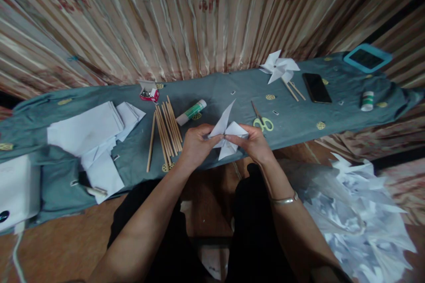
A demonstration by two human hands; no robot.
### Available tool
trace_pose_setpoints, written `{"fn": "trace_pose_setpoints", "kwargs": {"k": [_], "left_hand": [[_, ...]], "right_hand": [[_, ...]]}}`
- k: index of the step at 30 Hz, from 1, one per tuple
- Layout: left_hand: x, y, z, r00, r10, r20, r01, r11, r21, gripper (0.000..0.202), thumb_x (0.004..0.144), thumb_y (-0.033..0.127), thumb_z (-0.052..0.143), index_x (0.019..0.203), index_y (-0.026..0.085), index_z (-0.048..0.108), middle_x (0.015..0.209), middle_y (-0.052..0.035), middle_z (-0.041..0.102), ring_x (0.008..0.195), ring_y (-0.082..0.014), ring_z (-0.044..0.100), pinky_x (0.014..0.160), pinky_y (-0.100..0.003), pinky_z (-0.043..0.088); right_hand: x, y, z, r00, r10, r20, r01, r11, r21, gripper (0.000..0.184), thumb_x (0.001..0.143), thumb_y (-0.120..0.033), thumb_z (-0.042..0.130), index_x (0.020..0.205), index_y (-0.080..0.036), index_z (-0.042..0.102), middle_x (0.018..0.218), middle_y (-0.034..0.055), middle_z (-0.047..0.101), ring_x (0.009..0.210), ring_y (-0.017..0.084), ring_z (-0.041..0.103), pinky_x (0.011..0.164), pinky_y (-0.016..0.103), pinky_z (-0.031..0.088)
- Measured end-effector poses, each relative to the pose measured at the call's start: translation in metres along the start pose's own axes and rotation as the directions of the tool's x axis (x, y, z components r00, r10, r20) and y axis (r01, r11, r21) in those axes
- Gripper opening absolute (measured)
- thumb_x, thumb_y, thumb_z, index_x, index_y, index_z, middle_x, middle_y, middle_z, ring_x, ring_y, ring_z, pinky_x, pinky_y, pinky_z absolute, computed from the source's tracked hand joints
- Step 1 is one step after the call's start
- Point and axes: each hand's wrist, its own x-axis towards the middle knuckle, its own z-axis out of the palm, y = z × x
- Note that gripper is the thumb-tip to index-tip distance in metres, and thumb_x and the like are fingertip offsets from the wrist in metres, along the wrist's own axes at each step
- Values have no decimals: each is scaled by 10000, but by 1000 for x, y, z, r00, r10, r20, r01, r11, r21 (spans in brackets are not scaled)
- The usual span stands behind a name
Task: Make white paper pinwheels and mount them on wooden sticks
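Both the left hand (195,145) and the right hand (255,142) have their fingers pinched closed on a white paper pinwheel (228,129), held between them over the near edge of the desk (299,112). Wooden sticks (168,128) lie just left of the hands, a glue stick (191,112) lies behind them, and scissors (262,121) lie just to the right.

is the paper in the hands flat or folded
Folded: flaps of the paper bend in to its middle, where the left hand and right hand pinch them.
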Motion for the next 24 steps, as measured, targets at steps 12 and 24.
{"fn": "trace_pose_setpoints", "kwargs": {"k": [12, 24], "left_hand": [[-1, 0, 2, 996, -76, 46, 82, 988, -128, 162, 676, 260, 724, 788, 152, 770, 670, 8, 685, 586, -127, 577, 541, -220, 416], [-1, -4, 4, 975, -218, 41, 221, 942, -251, 220, 637, 317, 763, 775, 145, 763, 650, -1, 697, 558, -142, 589, 521, -237, 438]], "right_hand": [[-2, 1, -1, 998, 70, 3, -70, 997, 25, 372, 554, -420, 873, 798, -172, 741, 643, -20, 680, 520, 105, 554, 493, 237, 454], [-4, -6, -5, 997, 70, 17, -71, 997, 36, 406, 534, -436, 881, 821, -184, 743, 669, -7, 709, 548, 117, 589, 517, 238, 491]]}}
